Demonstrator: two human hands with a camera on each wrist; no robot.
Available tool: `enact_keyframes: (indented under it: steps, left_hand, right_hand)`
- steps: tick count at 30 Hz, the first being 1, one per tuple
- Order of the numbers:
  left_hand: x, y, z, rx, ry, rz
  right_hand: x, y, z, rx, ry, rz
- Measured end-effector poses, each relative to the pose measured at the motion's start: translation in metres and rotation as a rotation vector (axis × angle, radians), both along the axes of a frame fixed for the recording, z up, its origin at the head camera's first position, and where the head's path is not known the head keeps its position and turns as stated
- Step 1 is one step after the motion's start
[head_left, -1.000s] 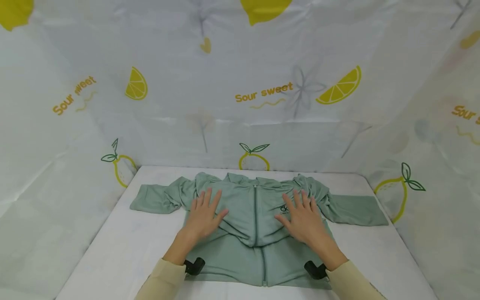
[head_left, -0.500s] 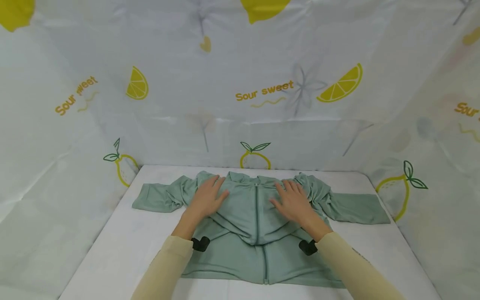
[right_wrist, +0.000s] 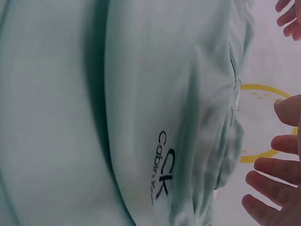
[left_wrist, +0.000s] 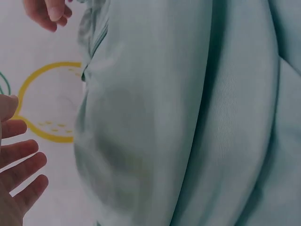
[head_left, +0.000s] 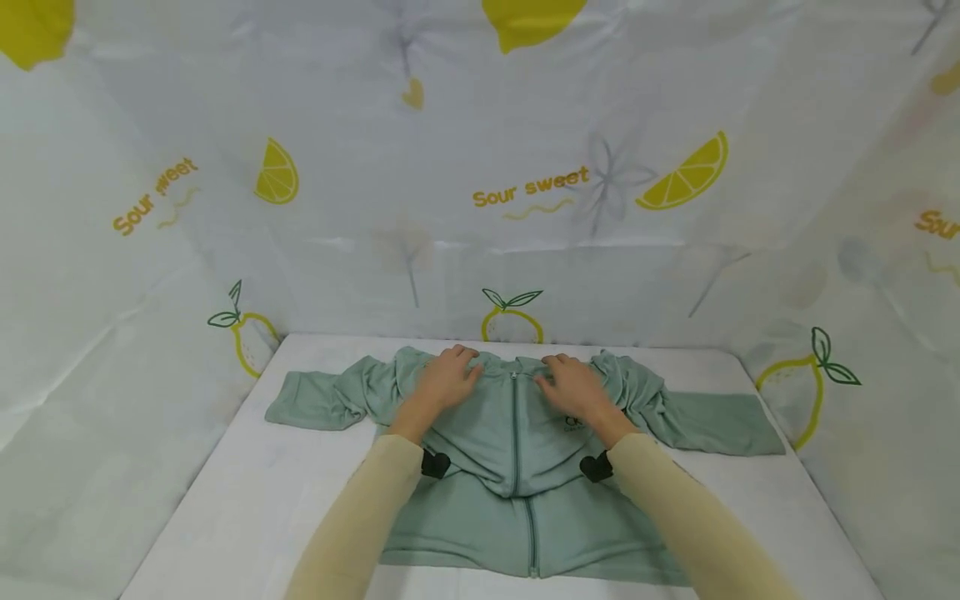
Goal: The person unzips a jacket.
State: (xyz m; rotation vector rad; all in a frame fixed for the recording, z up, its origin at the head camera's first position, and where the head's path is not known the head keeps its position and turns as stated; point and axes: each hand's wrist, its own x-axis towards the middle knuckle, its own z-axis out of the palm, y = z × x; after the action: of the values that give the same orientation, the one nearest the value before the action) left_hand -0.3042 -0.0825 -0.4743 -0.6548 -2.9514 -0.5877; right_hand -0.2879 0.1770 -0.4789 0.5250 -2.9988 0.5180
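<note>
lying front up on the white worktop (head_left: 217,517): green zip jacket (head_left: 480,442), collar toward the far edge, hem toward the near edge. one sleeve (head_left: 307,400) runs out toward the left edge, the other sleeve (head_left: 723,422) ends close to the right edge. body rucked: upper part sags over the lower in a cross fold, zip (head_left: 515,433) line breaks there. left hand (head_left: 446,379) over the collar's left side, fingers spread, nothing pinched. right hand (head_left: 576,387) mirrors it, also spread, nothing pinched. touching cloth or not: can't tell from the head view.

risks, my guess: uneven pull at the collar would skew the zip and put one shoulder ahead of the other. pressing on the slack chest could deepen the cross fold. sideways tug might take the cuff over the right edge, it lies that close.

views: both wrist cameras show a gap between fingertips and cloth, fingers seen against the lemon-print backdrop (head_left: 390,192); head view foreshortens that. right wrist makes the chest print (right_wrist: 163,174) readable, "ck" plus "cabin", last word unclear; head has it small, left wrist lacks it. cuffs, hem: head view only.
</note>
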Motion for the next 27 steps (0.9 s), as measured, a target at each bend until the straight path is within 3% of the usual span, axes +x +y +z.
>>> enact_keyframes:
  steps: [6,11,21,27]
  left_hand:
    - [-0.007,0.017,-0.017,-0.007,-0.062,0.004]
    - [-0.01,0.028,-0.027,-0.042,-0.094,-0.018]
    - [-0.014,0.042,-0.029,-0.03,-0.124,0.01]
    - [-0.013,0.045,-0.023,0.073,-0.172,0.011]
  right_hand:
    - [-0.015,-0.005,-0.022,-0.05,-0.091,-0.022]
    - [-0.018,-0.008,-0.035,-0.063,-0.109,-0.018]
    - [-0.016,-0.014,-0.038,-0.105,-0.049,-0.013]
    - [-0.015,-0.012,-0.038,-0.18,-0.087,-0.043]
